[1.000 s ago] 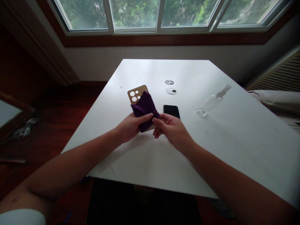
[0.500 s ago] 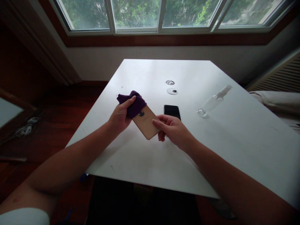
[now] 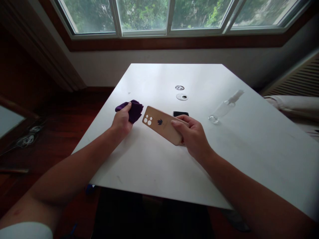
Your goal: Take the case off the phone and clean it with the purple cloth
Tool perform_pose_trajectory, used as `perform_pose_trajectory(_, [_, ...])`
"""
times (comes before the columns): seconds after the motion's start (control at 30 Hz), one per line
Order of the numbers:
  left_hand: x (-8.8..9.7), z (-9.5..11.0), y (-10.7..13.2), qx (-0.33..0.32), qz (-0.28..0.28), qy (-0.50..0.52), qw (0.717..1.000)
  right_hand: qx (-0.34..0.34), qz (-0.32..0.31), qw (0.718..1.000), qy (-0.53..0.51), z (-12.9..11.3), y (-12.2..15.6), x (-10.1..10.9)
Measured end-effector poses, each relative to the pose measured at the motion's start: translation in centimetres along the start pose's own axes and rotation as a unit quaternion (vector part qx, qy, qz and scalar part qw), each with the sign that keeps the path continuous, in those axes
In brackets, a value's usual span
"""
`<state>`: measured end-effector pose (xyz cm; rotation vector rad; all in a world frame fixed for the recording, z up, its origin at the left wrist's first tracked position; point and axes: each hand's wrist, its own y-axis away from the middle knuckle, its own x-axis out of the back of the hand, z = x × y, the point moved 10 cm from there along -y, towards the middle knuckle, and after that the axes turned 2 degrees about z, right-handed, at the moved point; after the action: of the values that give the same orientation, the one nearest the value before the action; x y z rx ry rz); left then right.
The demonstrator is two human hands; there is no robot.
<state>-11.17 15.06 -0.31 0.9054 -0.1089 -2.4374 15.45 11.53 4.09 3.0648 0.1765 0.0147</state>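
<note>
A tan phone case [image 3: 163,127] with a dark maple leaf mark and several camera holes is gripped at its right end by my right hand [image 3: 194,134]. Its holed end points left and up, above the table. My left hand [image 3: 122,120] pinches a bunched purple cloth [image 3: 135,111], a small gap away from the case. Behind my right hand lies a black phone [image 3: 181,114] on the table, mostly covered by the hand and case.
On the white table [image 3: 149,172], a clear spray bottle [image 3: 224,108] lies on its side to the right. Two round inserts sit farther back, one a ring-like disc [image 3: 182,97]. A window [image 3: 143,16] stands beyond the table, and cables [image 3: 26,137] lie on the floor at left.
The cloth has come off the case, and my left hand has moved left with it. My right hand has shifted right, turning the case flatter and baring its camera holes.
</note>
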Motion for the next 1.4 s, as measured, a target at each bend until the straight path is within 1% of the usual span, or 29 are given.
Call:
perform_pose_trajectory(0.03, [0.2,-0.1,0.0,0.004,0.010,-0.002,1.000,0.017,0.030,0.999,0.005,-0.3,0.0,0.6])
perform_pose_trajectory(0.07, [0.0,-0.3,0.2,0.010,0.008,-0.003,1.000,0.047,0.062,0.997,0.017,-0.9,0.1,1.2])
perform_pose_trajectory(0.1, [-0.5,-0.5,0.6,0.020,-0.010,-0.003,1.000,0.089,0.090,0.991,0.034,-1.7,0.3,1.8])
perform_pose_trajectory(0.17, [-2.5,-1.3,2.2,0.057,-0.088,-0.001,0.994,0.199,0.130,0.968,0.085,-3.8,1.2,2.3])
perform_pose_trajectory(0.2, [-3.8,-1.7,3.4,0.084,-0.143,0.004,0.986,0.260,0.130,0.949,0.121,-4.9,1.8,1.9])
perform_pose_trajectory(0.23, [-5.2,-2.3,5.0,0.123,-0.200,0.005,0.972,0.320,0.112,0.927,0.162,-5.9,2.6,1.1])
perform_pose_trajectory(0.3, [-7.1,-3.0,8.2,0.177,-0.286,0.004,0.942,0.408,0.042,0.875,0.257,-6.8,3.9,-1.3])
perform_pose_trajectory(0.37, [-8.2,-3.0,10.4,0.196,-0.334,0.015,0.922,0.443,-0.027,0.822,0.357,-6.3,4.7,-3.6])
perform_pose_trajectory(0.4, [-8.4,-3.0,11.1,0.199,-0.344,0.019,0.917,0.445,-0.045,0.799,0.402,-5.8,4.9,-4.4])
perform_pose_trajectory(0.47, [-8.4,-3.0,11.6,0.188,-0.350,0.024,0.917,0.437,-0.060,0.760,0.477,-4.9,4.9,-5.2])
perform_pose_trajectory(0.5, [-8.3,-3.2,11.7,0.184,-0.352,0.023,0.918,0.434,-0.066,0.746,0.501,-4.5,4.9,-5.5])
perform_pose_trajectory(0.57, [-8.1,-3.8,11.8,0.188,-0.358,0.006,0.915,0.428,-0.082,0.733,0.522,-3.9,4.8,-5.8])
perform_pose_trajectory(0.63, [-7.7,-4.5,11.7,0.198,-0.352,-0.027,0.914,0.417,-0.097,0.735,0.526,-3.5,4.6,-6.0])
perform_pose_trajectory(0.67, [-7.4,-4.7,11.4,0.197,-0.338,-0.042,0.919,0.413,-0.108,0.737,0.524,-3.4,4.5,-6.1])
perform_pose_trajectory(0.73, [-6.5,-4.7,10.3,0.178,-0.292,-0.059,0.938,0.409,-0.139,0.744,0.511,-3.4,4.6,-6.5])
perform_pose_trajectory(0.8, [-5.8,-4.5,9.2,0.156,-0.250,-0.068,0.953,0.404,-0.154,0.762,0.483,-3.8,4.8,-6.5])
perform_pose_trajectory(0.87, [-5.4,-4.5,8.4,0.144,-0.232,-0.073,0.959,0.390,-0.122,0.800,0.440,-4.8,4.6,-5.7])
perform_pose_trajectory(0.93, [-5.1,-4.6,7.8,0.135,-0.225,-0.072,0.962,0.362,-0.057,0.847,0.385,-5.5,3.8,-3.9])
perform_pose_trajectory(1.0, [-4.9,-4.8,7.5,0.135,-0.220,-0.079,0.963,0.317,0.011,0.893,0.319,-5.4,2.5,-1.7])
perform_pose_trajectory(1.03, [-4.8,-5.0,7.6,0.139,-0.220,-0.087,0.962,0.284,0.035,0.915,0.285,-4.9,1.7,-0.7])
perform_pose_trajectory(1.07, [-4.8,-5.2,7.7,0.144,-0.223,-0.097,0.959,0.235,0.052,0.938,0.249,-3.9,0.7,0.2])
perform_pose_trajectory(1.1, [-4.8,-5.3,8.0,0.150,-0.226,-0.110,0.956,0.174,0.051,0.962,0.206,-2.6,-0.3,0.7])
perform_pose_trajectory(1.13, [-4.7,-5.5,8.2,0.156,-0.227,-0.126,0.953,0.110,0.035,0.981,0.155,-1.1,-1.1,0.9])
perform_pose_trajectory(1.17, [-4.6,-5.7,8.5,0.164,-0.225,-0.147,0.949,0.046,-0.004,0.994,0.100,0.3,-1.6,0.3])
perform_pose_trajectory(1.2, [-4.5,-5.9,8.7,0.174,-0.225,-0.167,0.944,-0.016,-0.053,0.997,0.049,1.6,-1.8,-0.6])
perform_pose_trajectory(1.23, [-4.4,-6.1,9.0,0.184,-0.226,-0.186,0.938,-0.073,-0.096,0.993,0.001,2.5,-1.6,-1.5])
perform_pose_trajectory(1.3, [-4.3,-6.5,9.5,0.204,-0.233,-0.209,0.928,-0.160,-0.160,0.972,-0.067,3.6,-0.6,-3.2])
perform_pose_trajectory(1.33, [-4.3,-6.6,9.7,0.209,-0.236,-0.217,0.924,-0.189,-0.173,0.963,-0.088,3.9,-0.2,-3.6])
perform_pose_trajectory(1.4, [-4.3,-6.6,9.8,0.208,-0.234,-0.229,0.922,-0.219,-0.180,0.952,-0.110,4.1,0.5,-4.0])
